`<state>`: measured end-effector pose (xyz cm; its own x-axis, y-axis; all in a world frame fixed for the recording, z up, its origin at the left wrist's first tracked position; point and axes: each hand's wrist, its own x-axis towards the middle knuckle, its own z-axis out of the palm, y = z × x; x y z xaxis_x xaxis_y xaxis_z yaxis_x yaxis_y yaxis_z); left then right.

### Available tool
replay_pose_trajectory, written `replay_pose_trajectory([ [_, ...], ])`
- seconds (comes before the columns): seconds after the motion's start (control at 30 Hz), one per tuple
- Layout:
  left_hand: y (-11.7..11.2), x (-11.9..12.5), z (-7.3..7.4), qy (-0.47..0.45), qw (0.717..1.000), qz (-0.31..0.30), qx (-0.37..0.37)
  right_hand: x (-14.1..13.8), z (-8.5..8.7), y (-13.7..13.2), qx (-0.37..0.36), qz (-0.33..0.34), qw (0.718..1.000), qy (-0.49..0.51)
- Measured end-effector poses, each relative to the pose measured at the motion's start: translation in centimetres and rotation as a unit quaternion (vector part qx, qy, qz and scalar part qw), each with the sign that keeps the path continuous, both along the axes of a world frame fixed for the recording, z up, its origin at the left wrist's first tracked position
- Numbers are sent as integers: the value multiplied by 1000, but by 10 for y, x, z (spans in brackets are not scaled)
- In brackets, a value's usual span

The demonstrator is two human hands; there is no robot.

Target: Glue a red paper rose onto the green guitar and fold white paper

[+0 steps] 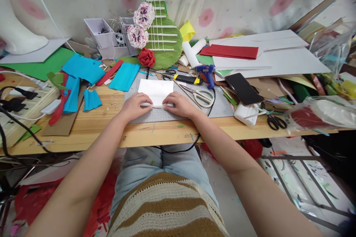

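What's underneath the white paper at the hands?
A gray cutting mat shows around the white paper and appears to run under it. The left hand and right hand cover parts of the paper's near edge; whatever lies directly beneath is hidden.

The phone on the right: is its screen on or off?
Apparently off: the phone shows a plain black face, nothing lit.

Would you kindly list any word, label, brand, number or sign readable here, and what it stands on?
No text is readable here.
White rectangular paper: no writing visible.
Black-and-yellow plastic cutter and blue plastic glue gun: any markings too small to read.
Black rectangular phone: dark screen, no text.
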<state>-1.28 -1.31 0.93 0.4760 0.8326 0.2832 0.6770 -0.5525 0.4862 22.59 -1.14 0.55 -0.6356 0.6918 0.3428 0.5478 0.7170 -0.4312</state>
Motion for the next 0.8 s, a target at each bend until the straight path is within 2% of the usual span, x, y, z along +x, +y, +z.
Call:
replay_pose_trajectory([
  [0.1,-3,1,-2,4,1000,-20,18,0,-1,-1,21,23,999,-10],
  [0.3,-5,2,-2,-2,1000,-9,17,0,-1,0,52,49,997,-26],
  [0.57,-3,6,-2,-24,999,40,3,-5,1,-4,58,-1,998,-30],
  [0.8,-4,9,-1,6,999,25,31,-18,0,-7,64,-18,996,-62],
])
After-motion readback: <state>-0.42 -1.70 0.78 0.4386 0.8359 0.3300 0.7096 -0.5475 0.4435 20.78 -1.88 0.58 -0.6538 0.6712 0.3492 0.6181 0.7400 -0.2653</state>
